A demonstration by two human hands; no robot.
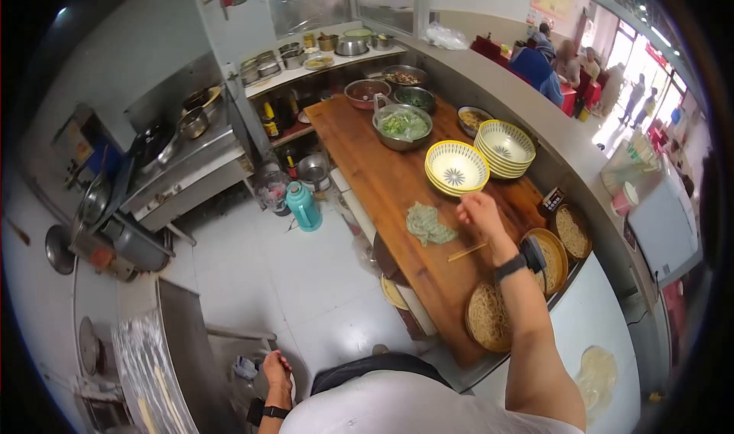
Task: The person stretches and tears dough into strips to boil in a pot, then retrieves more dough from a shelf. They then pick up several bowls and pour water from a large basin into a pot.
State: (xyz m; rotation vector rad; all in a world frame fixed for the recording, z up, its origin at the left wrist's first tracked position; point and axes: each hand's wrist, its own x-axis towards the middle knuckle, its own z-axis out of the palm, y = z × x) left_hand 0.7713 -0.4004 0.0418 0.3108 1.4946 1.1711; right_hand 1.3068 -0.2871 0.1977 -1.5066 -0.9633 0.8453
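Note:
Over the wooden counter (367, 174), my right hand (481, 211) is raised just below a short stack of yellow-rimmed bowls (457, 166), its fingers curled together; whether it holds anything is too small to tell. A crumpled green cloth (430, 224) lies to its left, and a pair of chopsticks (467, 252) rests below it. Behind the short stack stands a taller stack of similar bowls (505, 145). My left hand (277, 369) hangs low at my side, fingers partly curled, above the floor. What it may hold cannot be made out.
Noodle baskets (488, 315) line the counter's near right edge. A bowl of chopped greens (403, 125) and other bowls stand at the far end. A teal flask (303, 206) is on the floor. Left are a steel stove (187, 162) and a foil-covered surface (153, 373). People sit beyond the partition.

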